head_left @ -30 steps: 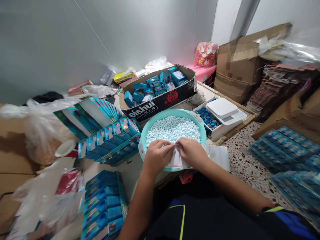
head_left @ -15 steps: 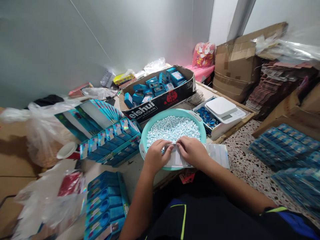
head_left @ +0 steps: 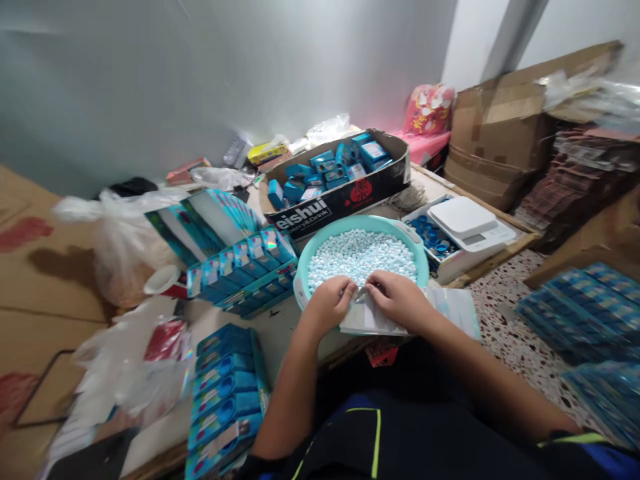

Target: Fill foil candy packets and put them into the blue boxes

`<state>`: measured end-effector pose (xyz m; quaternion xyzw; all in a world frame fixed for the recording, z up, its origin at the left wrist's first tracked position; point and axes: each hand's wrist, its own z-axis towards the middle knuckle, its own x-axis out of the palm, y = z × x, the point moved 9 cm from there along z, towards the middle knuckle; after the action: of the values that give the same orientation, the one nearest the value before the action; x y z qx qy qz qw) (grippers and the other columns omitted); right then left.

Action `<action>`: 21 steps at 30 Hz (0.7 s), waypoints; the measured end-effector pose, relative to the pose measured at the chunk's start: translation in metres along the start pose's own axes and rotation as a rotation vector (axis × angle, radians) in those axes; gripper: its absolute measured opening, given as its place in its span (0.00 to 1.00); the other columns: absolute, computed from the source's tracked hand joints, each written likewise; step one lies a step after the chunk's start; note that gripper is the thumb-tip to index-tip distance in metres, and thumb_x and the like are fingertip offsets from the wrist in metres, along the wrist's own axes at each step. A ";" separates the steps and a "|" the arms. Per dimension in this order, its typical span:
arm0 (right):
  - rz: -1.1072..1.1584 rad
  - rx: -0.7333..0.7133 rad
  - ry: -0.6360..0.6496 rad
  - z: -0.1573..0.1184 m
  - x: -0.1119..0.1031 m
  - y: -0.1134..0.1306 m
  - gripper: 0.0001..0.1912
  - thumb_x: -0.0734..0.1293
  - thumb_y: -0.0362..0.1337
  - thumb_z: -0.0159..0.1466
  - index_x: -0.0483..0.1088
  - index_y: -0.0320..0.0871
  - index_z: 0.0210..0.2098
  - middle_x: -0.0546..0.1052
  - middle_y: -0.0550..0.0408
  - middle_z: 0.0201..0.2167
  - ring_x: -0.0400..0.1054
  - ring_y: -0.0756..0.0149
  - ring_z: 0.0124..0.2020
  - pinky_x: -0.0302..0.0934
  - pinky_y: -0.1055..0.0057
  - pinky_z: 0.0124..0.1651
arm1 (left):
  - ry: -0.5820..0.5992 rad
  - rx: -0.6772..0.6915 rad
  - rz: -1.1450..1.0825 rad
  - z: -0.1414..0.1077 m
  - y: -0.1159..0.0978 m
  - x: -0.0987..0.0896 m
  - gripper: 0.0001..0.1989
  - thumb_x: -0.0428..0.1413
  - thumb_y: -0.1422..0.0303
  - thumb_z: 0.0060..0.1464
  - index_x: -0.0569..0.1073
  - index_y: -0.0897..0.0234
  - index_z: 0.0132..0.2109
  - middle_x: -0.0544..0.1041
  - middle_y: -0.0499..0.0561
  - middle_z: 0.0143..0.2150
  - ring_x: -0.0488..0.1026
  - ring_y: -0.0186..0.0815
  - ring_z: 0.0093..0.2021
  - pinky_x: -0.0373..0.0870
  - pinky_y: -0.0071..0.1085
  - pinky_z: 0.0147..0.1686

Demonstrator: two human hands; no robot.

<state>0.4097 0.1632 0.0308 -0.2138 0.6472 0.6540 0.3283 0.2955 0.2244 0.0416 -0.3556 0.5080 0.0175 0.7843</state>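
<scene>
Both hands are over the near rim of a turquoise basin (head_left: pixel 302 267) filled with small white and pale-blue pellets (head_left: pixel 360 252). My left hand (head_left: pixel 331 303) is closed, its thumb and fingers pinching a small clear plastic piece (head_left: pixel 361 294). From the other side my right hand (head_left: pixel 399 300) pinches the same piece, its fingertips close to the left ones. Under the hands, a flat pale sheet or stack (head_left: pixel 367 321) lies across the basin's front edge. Similar translucent strips (head_left: pixel 454 308) stick out past my right forearm. The fingers partly hide the piece.
A black carton (head_left: pixel 345 200) of small blue boxes stands behind the basin. To the right are a white scale (head_left: pixel 470 220) and blue caps (head_left: pixel 434 235). Blue display boxes (head_left: pixel 243 267) and another row (head_left: pixel 225 393) stand left, near a paper cup (head_left: pixel 165 280). Wrapped blue packs (head_left: pixel 585 307) lie at far right.
The view has swung slightly left, so everything sits further right in it. My left thumb and fingers have drawn together, and the clear piece between my hands now looks bunched up.
</scene>
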 end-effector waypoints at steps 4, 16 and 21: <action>0.006 0.011 0.039 -0.004 0.011 -0.010 0.10 0.60 0.37 0.69 0.73 0.44 0.37 0.80 0.52 0.36 0.72 0.59 0.38 0.56 0.67 0.39 | -0.076 0.118 0.109 -0.008 -0.016 0.004 0.12 0.49 0.70 0.67 0.78 0.62 0.48 0.80 0.55 0.40 0.75 0.41 0.43 0.71 0.39 0.44; 0.030 -0.024 0.034 -0.008 0.019 -0.024 0.14 0.58 0.43 0.68 0.73 0.46 0.38 0.80 0.49 0.38 0.74 0.56 0.40 0.60 0.64 0.41 | -0.207 0.184 0.294 -0.027 -0.024 0.008 0.12 0.54 0.65 0.65 0.81 0.59 0.48 0.83 0.52 0.44 0.76 0.39 0.44 0.68 0.39 0.43; 0.026 -0.023 0.027 -0.008 0.017 -0.021 0.13 0.58 0.42 0.68 0.73 0.45 0.38 0.80 0.50 0.39 0.74 0.56 0.41 0.60 0.65 0.42 | -0.199 0.153 0.328 -0.024 -0.021 0.008 0.13 0.56 0.60 0.63 0.80 0.57 0.49 0.84 0.48 0.42 0.76 0.38 0.42 0.67 0.39 0.42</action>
<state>0.4119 0.1563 0.0033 -0.2181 0.6469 0.6624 0.3086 0.2887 0.1922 0.0412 -0.2040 0.4789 0.1415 0.8420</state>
